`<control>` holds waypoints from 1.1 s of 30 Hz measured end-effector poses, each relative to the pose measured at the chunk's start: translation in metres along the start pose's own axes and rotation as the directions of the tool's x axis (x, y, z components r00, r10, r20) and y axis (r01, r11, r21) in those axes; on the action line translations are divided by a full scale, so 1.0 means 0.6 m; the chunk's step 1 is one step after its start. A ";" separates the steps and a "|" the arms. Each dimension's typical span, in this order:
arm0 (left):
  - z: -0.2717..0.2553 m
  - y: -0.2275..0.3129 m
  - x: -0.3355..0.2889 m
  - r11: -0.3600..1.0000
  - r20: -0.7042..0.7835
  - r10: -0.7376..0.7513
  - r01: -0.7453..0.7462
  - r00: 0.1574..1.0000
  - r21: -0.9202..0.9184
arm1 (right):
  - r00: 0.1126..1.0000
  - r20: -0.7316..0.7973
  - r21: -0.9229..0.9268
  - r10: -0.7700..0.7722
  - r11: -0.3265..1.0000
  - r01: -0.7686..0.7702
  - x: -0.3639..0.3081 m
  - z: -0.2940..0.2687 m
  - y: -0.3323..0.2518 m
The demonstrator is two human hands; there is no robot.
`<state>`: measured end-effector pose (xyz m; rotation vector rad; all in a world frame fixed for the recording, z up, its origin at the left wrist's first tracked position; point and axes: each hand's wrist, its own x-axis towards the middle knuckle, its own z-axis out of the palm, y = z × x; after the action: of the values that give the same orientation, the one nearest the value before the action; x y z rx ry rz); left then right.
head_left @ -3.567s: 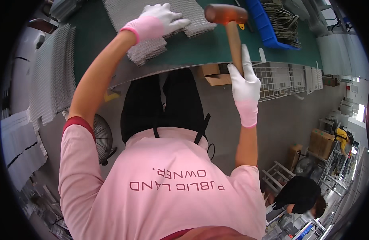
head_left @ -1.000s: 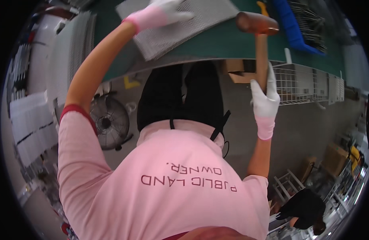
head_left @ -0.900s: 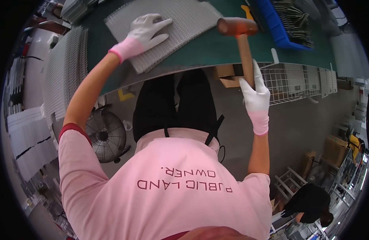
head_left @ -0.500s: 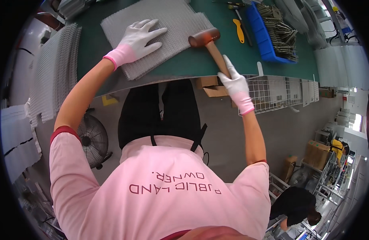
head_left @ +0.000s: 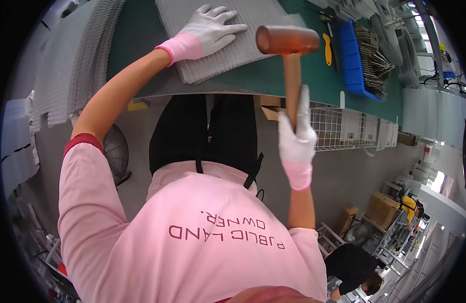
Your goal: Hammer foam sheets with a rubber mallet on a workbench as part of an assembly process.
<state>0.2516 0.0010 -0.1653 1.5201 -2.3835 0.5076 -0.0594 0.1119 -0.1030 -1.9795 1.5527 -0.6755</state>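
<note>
My left hand point(head_left: 209, 31), in a white glove with a pink cuff, lies with fingers spread on a metal mesh sheet point(head_left: 213, 64), which may be a stack. The sheet rests on the green tabletop point(head_left: 263, 78). My right hand point(head_left: 297, 144), gloved the same way, is wrapped round the wooden handle of a mallet point(head_left: 287, 40). The mallet's reddish-brown head is raised, in view just right of the mesh and apart from my left hand.
More mesh sheets point(head_left: 74, 65) are stacked at the left. On the right sit a blue bin point(head_left: 351, 65) of thin metal pieces and a yellow-handled tool point(head_left: 327, 49). A wire basket point(head_left: 339, 126) hangs below the table edge. A floor fan point(head_left: 116, 151) stands lower left; a person in black point(head_left: 351, 267) works behind.
My right hand has drawn back toward me and lifted the mallet, whose head now looks larger. My left hand stays flat on the mesh. The whole view has shifted slightly.
</note>
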 end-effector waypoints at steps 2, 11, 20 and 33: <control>-0.012 -0.001 0.000 0.991 0.025 0.014 -0.011 1.000 -0.130 | 0.978 0.203 -0.148 0.043 0.989 -0.013 -0.016 0.023 -0.017; -0.017 -0.010 0.000 0.948 0.081 0.002 0.023 0.997 -0.318 | 0.968 0.119 -0.160 -0.220 0.958 0.237 -0.081 0.076 -0.074; -0.055 -0.130 -0.038 0.931 0.328 -0.234 0.309 0.915 -0.196 | 0.996 0.059 0.093 -0.071 0.994 0.065 -0.104 -0.001 0.026; -0.113 0.103 0.004 0.788 0.652 -0.516 0.606 0.555 0.108 | 0.965 0.036 0.304 0.259 0.917 -0.258 -0.084 -0.065 0.088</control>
<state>0.1967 0.0522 -0.1121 2.5659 -2.0303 -0.4100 -0.1338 0.1465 -0.1131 -1.5135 1.5683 -0.7590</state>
